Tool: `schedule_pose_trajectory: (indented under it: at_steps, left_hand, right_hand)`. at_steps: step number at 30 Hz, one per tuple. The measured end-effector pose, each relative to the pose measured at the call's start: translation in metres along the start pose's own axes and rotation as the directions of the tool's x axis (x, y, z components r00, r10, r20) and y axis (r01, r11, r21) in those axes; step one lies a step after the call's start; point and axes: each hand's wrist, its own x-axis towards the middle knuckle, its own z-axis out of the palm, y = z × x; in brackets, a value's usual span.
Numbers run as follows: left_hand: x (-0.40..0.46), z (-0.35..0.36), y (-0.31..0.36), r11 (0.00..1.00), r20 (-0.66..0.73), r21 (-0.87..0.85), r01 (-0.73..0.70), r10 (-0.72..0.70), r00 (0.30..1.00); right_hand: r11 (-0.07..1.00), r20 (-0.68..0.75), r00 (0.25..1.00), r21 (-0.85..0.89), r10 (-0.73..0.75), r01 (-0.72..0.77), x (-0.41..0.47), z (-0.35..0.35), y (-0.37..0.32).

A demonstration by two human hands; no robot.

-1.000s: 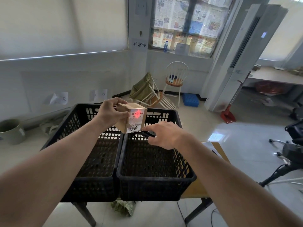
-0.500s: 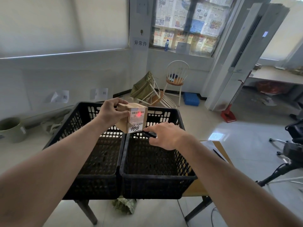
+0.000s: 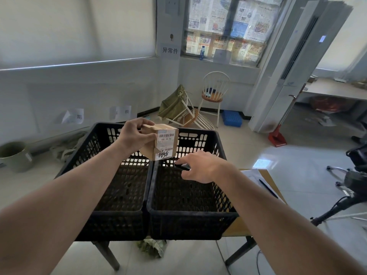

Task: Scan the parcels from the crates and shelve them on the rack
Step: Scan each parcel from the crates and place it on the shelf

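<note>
your left grip (image 3: 133,138) holds the box (image 3: 160,141) above the crates (image 3: 186,213); your right grip (image 3: 200,168) pinches a scanner (image 3: 181,167).

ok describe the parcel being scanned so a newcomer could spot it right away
Find the two black crates side by side on the table. Above where they meet, the left hand holds up a small brown cardboard parcel. Its white barcode label with handwritten digits below marks it; the crates look empty.

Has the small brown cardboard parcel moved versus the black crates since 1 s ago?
No real move: the small brown cardboard parcel is still above the divide between the black plastic crates, gripped by the left hand; the red scan spot is gone.
</note>
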Motion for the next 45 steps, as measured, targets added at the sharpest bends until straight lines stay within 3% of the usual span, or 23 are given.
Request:
schedule_pose_trajectory:
  at_steps: [7,13,20,24,29,33,40,45]
  left_hand:
    - [0.001,0.001,0.001,1.000,-0.001,-0.018,0.008,-0.008,1.000]
    - [-0.006,-0.008,0.008,0.980,0.030,-0.191,0.052,-0.047,0.998]
    - [-0.026,-0.026,0.021,0.951,-0.052,-0.289,0.113,-0.133,0.990]
    - [-0.057,-0.035,0.037,0.938,-0.165,-0.323,0.130,-0.190,0.968]
    - [-0.114,-0.041,0.066,0.906,-0.302,-0.420,0.056,-0.198,0.932]
    - [-0.166,-0.046,0.080,0.897,-0.487,-0.441,-0.021,-0.219,0.846]
    - [-0.283,-0.047,0.095,0.929,-0.770,-0.361,-0.084,-0.246,0.589]
    - [-0.376,-0.048,0.113,0.972,-0.858,-0.235,0.023,-0.218,0.465]
  right_hand:
    - [0.998,-0.072,0.997,0.059,-0.028,0.032,0.004,0.001,0.005]
    - [0.882,-0.253,0.965,0.438,-0.066,0.175,0.012,-0.006,0.025]
    - [0.732,-0.600,0.796,0.504,-0.085,0.458,0.037,-0.014,0.020]
    - [0.565,-0.673,0.738,0.596,-0.035,0.570,0.052,-0.013,0.003]
    - [0.126,-0.650,0.757,0.747,-0.068,0.653,0.052,-0.005,-0.027]
    - [-0.079,-0.642,0.743,0.764,-0.192,0.640,0.035,0.001,-0.058]
    - [-0.133,-0.585,0.715,0.801,-0.383,0.584,-0.023,0.031,-0.124]
    - [-0.167,-0.550,0.667,0.819,-0.502,0.549,-0.081,0.055,-0.173]
